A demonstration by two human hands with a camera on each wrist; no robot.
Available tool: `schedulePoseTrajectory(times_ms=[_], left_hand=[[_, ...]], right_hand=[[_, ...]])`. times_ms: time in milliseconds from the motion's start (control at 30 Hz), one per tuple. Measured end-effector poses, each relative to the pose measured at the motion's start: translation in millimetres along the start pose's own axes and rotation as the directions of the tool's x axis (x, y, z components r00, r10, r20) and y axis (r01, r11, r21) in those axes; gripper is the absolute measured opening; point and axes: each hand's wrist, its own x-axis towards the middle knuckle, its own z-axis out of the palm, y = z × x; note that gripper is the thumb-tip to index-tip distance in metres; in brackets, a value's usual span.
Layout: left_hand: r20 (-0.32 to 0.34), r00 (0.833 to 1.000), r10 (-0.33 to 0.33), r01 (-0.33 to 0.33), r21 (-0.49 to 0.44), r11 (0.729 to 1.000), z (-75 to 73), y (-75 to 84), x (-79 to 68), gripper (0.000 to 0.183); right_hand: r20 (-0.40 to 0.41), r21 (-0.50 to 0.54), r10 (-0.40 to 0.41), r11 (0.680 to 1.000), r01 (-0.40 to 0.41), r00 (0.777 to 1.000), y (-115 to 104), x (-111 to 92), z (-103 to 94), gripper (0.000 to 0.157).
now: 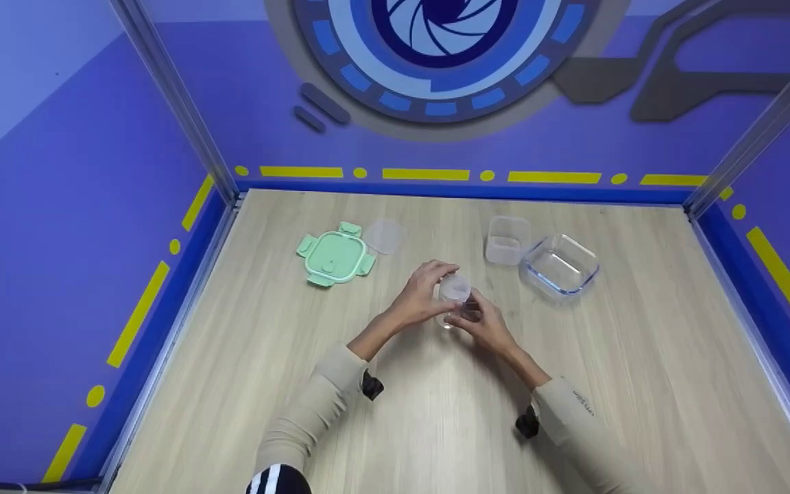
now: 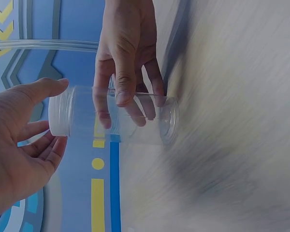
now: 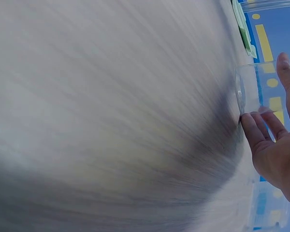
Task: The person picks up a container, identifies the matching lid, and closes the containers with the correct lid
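A clear cylindrical jar with a white screw lid stands between my two hands near the middle of the table. The left hand holds the lid from above, thumb on one side and fingers on the other. Lower down, the right hand grips the see-through body, its fingers visible through the wall in the left wrist view. In the right wrist view, the jar's base sits by the right hand; the lid is out of that frame.
A green snap lid lies at the back left, with a translucent flat lid beside it. At the back right stand a translucent square tub and a clear glass container. Walls border the wooden table behind and at both sides.
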Motion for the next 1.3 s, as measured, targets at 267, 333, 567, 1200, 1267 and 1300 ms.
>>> schedulePoseTrajectory(times_ms=[267, 333, 567, 1200, 1267, 1300], left_hand=[[0.056, 0.998, 0.031, -0.030, -0.024, 0.999, -3.3, -3.3, 0.9, 0.061], [0.067, 0.997, 0.037, -0.035, -0.034, 0.999, -4.1, -3.9, 0.9, 0.062], [0.099, 0.994, 0.042, -0.035, -0.074, 0.997, -7.4, -3.3, 1.1, 0.068], [-0.131, 0.983, -0.126, 0.129, 0.011, 0.992, 12.8, 8.6, -6.7, 0.068], [-0.136, 0.982, -0.132, 0.134, 0.003, 0.991, 13.4, 7.5, -6.7, 0.066], [-0.137, 0.982, -0.133, 0.134, -0.004, 0.991, 13.6, 6.8, -6.8, 0.065]], right_hand=[[-0.003, -0.012, -0.001, 1.000, 0.001, 1.000, 0, 0, 0.2, 0.062], [-0.003, -0.012, 0.002, 1.000, -0.002, 1.000, 0, 0, 0.7, 0.062], [-0.012, 0.014, -0.002, 1.000, 0.002, 1.000, -1, -1, 2.1, 0.062], [-0.020, -0.045, -0.048, 0.998, 0.047, 0.999, 3, -1, -1.0, 0.061], [-0.021, -0.042, -0.049, 0.998, 0.048, 0.999, 3, -1, -0.5, 0.059], [-0.021, -0.039, -0.048, 0.998, 0.047, 0.999, 4, 0, -0.2, 0.057]])
